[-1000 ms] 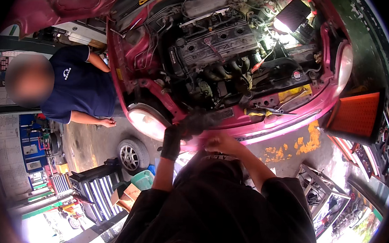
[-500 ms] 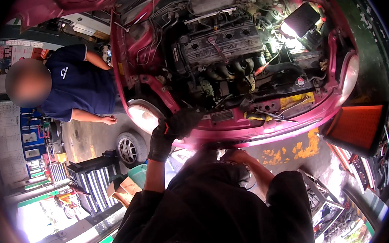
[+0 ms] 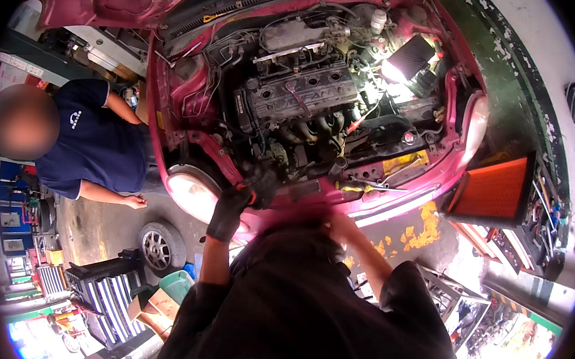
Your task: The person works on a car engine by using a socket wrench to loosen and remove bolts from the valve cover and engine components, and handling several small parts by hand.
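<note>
My left hand (image 3: pixel 228 214), in a black glove, is closed around a dark object with an orange-red part (image 3: pixel 257 189), whose kind I cannot make out. It is over the front edge of a pink car (image 3: pixel 299 206), beside the left headlight (image 3: pixel 193 191). My right hand (image 3: pixel 341 230) is bare and blurred, low in front of my body against the bumper; its fingers are partly hidden. Above both hands lies the engine (image 3: pixel 308 90), with a wrench (image 3: pixel 297 94) resting on its cover. A yellow-handled tool (image 3: pixel 353 186) and another wrench (image 3: pixel 405 166) lie along the front panel.
A bright work lamp (image 3: pixel 410 57) lights the engine bay's right side. A person in a navy shirt (image 3: pixel 98 137) stands left of the car. A wheel (image 3: pixel 162 248), a tool cabinet (image 3: pixel 105 303) and a cardboard box (image 3: pixel 155 311) are at lower left. An orange panel (image 3: pixel 489 190) leans at right.
The whole view has shifted, so the car appears lower and further left. My left hand still holds the dark object; my right hand stays low by the bumper, now more blurred.
</note>
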Demonstrator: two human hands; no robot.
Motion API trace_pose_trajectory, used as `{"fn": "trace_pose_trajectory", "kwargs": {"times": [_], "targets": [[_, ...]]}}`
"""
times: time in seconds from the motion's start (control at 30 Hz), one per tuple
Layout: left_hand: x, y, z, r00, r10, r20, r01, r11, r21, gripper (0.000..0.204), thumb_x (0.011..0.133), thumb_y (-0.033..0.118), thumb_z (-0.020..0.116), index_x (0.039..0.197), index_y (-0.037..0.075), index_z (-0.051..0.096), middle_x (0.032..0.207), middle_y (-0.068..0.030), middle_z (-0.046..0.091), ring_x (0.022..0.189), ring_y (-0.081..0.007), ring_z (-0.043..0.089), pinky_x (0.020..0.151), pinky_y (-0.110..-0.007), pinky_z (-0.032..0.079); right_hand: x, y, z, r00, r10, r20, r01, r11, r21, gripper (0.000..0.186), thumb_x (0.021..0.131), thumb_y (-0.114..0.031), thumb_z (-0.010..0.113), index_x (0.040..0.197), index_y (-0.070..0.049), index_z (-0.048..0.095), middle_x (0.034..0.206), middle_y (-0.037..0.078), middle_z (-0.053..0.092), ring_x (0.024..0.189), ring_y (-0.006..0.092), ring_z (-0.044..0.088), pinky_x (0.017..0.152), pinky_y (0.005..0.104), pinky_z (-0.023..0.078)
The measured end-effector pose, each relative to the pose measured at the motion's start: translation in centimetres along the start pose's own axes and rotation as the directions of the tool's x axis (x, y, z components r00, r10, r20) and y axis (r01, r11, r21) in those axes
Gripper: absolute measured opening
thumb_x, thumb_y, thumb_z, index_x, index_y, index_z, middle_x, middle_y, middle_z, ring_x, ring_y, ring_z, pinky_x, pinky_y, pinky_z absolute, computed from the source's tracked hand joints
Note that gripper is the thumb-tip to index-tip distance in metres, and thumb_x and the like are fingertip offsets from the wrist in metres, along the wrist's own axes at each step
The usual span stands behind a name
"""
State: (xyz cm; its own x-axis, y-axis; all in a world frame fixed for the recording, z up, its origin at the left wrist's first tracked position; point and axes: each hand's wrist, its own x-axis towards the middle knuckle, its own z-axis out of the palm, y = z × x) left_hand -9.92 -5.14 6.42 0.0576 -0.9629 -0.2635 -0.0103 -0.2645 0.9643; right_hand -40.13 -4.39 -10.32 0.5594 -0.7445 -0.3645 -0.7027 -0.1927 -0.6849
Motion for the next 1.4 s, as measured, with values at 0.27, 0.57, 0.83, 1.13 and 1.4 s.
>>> {"fn": "trace_pose_trajectory", "kwargs": {"times": [0.27,0.57,0.83,1.13,1.4], "targets": [[3.3,-3.0,2.6,0.954,0.286,0.090,-0.290,0.956,0.041,0.016,0.091,0.014,0.048,0.091,0.003,0.060,0.088,-0.0019,0.059,0.080,-0.0109,0.054,0.073,-0.027,0.045,-1.3,-20.4,-11.8,0.619,-0.482,-0.620,0.636,0.771,0.035,0.021,0.072,0.004,0.062,0.092,-0.003,0.064,0.090,0.010,0.066,0.085,0.0261,0.065,0.069,0.0343,0.053],[2.5,-5.1,1.8,0.770,0.628,0.115,-0.627,0.710,0.320,0.026,0.090,0.013,0.041,0.104,0.002,0.060,0.094,-0.0097,0.060,0.090,-0.0203,0.059,0.077,-0.031,0.048,2.7,-21.9,-7.6,0.684,-0.496,-0.534,0.447,0.865,-0.230,0.022,0.069,0.003,0.060,0.091,-0.001,0.060,0.099,0.013,0.063,0.089,0.0303,0.063,0.070,0.0367,0.054],[3.1,-6.4,-0.3,0.934,0.355,0.031,-0.348,0.888,0.300,0.024,0.086,0.015,0.049,0.103,0.004,0.062,0.096,-0.0158,0.062,0.088,-0.0252,0.062,0.072,-0.037,0.050,4.8,-22.3,-5.0,0.932,-0.232,-0.278,0.131,0.932,-0.339,0.043,0.070,-0.006,0.059,0.111,-0.003,0.051,0.111,0.020,0.059,0.092,0.0346,0.062,0.068,0.0409,0.053],[2.9,-2.8,0.6,0.864,0.503,0.006,-0.221,0.369,0.903,0.022,0.078,0.028,0.057,0.082,0.008,0.065,0.069,-0.0129,0.064,0.059,-0.0344,0.061,0.054,-0.048,0.046,12.2,-14.1,-2.9,0.949,-0.038,-0.314,0.016,0.997,-0.072,0.021,0.081,-0.012,0.055,0.095,0.002,0.065,0.067,0.017,0.064,0.068,0.0299,0.067,0.059,0.0373,0.053],[5.9,-1.2,0.1,0.971,0.233,-0.060,-0.045,0.421,0.906,0.026,0.078,0.032,0.056,0.099,0.018,0.064,0.080,-0.0126,0.068,0.074,-0.0343,0.066,0.061,-0.048,0.050,15.8,-17.4,-3.0,0.748,0.272,-0.605,0.129,0.835,0.535,0.014,0.066,-0.002,0.058,0.079,0.002,0.063,0.069,0.016,0.064,0.063,0.0237,0.062,0.060,0.0346,0.049]]}}
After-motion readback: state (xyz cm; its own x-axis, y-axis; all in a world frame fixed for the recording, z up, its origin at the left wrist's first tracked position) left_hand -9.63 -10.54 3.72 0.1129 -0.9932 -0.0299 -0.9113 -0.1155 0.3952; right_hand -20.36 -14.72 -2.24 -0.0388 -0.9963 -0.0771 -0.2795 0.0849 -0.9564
